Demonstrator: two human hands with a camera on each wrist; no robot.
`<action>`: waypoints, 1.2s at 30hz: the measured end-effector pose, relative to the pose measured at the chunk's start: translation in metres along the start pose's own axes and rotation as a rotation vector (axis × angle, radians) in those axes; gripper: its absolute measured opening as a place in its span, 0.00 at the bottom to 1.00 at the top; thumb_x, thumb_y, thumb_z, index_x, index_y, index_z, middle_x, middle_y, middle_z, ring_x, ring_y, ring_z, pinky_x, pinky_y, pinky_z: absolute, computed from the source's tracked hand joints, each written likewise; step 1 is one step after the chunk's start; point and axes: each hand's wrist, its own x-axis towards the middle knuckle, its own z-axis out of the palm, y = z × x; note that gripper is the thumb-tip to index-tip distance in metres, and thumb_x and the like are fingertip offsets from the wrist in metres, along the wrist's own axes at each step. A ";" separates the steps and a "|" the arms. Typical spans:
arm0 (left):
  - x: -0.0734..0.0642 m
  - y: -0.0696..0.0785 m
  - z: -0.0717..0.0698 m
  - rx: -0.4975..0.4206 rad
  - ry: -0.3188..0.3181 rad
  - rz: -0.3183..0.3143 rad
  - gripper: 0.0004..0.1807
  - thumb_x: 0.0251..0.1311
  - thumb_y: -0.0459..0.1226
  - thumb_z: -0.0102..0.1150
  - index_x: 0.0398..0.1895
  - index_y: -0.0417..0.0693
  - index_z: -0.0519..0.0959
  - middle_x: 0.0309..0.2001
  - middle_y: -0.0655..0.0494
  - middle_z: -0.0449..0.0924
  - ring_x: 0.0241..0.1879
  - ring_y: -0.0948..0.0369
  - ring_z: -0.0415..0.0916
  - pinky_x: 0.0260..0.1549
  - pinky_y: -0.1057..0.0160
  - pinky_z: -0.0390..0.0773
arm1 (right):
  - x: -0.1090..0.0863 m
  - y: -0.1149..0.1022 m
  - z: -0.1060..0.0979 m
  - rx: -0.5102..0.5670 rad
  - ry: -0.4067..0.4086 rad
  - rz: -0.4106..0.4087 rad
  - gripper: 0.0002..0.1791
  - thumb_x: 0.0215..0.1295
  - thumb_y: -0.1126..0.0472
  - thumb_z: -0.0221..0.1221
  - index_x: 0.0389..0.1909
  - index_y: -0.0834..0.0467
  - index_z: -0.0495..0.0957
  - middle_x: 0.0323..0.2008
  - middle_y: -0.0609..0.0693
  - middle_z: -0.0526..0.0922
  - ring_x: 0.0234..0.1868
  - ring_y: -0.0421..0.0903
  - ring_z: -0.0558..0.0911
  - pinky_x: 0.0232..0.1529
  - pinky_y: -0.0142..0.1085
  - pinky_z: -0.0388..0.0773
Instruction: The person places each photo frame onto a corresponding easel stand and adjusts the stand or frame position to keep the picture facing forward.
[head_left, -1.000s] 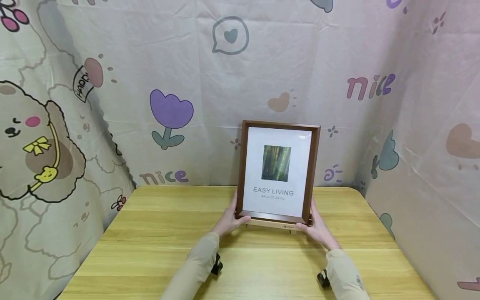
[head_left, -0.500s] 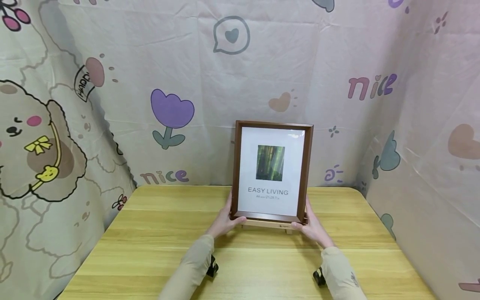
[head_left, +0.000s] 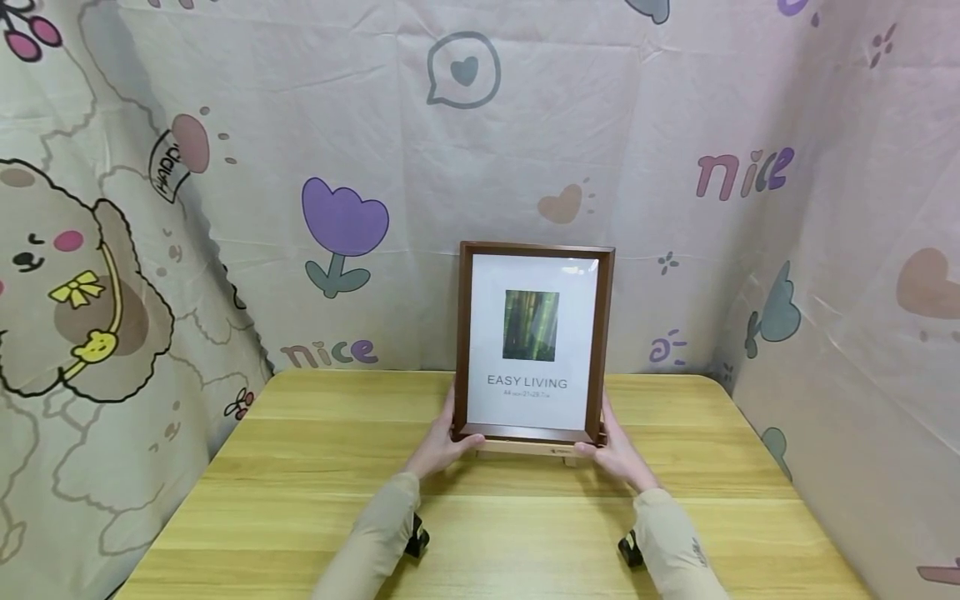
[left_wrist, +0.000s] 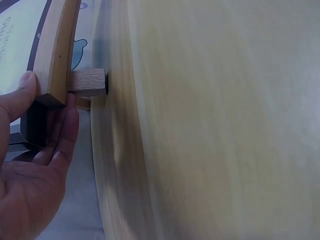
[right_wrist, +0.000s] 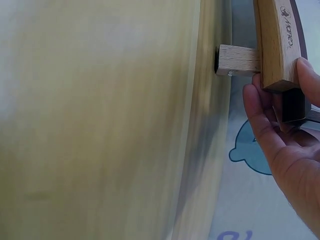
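Observation:
A brown picture frame (head_left: 536, 408) with a small bamboo print and the words EASY LIVING stands on the ledge of a light wooden easel (head_left: 517, 447), leaning slightly back. My left hand (head_left: 435, 446) grips the lower left corner, thumb in front of the ledge and fingers behind. At the lower right corner my right hand (head_left: 618, 450) holds on the same way. The left wrist view shows the easel's foot (left_wrist: 90, 82) close to the wooden tabletop, beside the fingertips. Another easel foot (right_wrist: 239, 59) appears in the right wrist view. Most of the easel is hidden behind the frame.
The wood-grain table (head_left: 300, 517) extends around both arms. Behind it hangs a pale patterned cloth (head_left: 450, 183), with more cloth along the left and right sides. A black wrist camera (head_left: 417, 537) is strapped under the left sleeve, and another (head_left: 630, 548) under the right.
Both hands have shifted the easel and picture frame a short way left along the table. Their grip looks the same, and the frame faces forward slightly more squarely.

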 end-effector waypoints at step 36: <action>-0.011 -0.002 -0.010 0.048 0.020 -0.068 0.64 0.60 0.46 0.70 0.82 0.57 0.29 0.82 0.41 0.37 0.76 0.33 0.52 0.74 0.34 0.54 | 0.013 -0.002 0.010 0.041 -0.056 0.010 0.66 0.60 0.73 0.64 0.80 0.47 0.23 0.74 0.75 0.55 0.62 0.71 0.76 0.66 0.59 0.74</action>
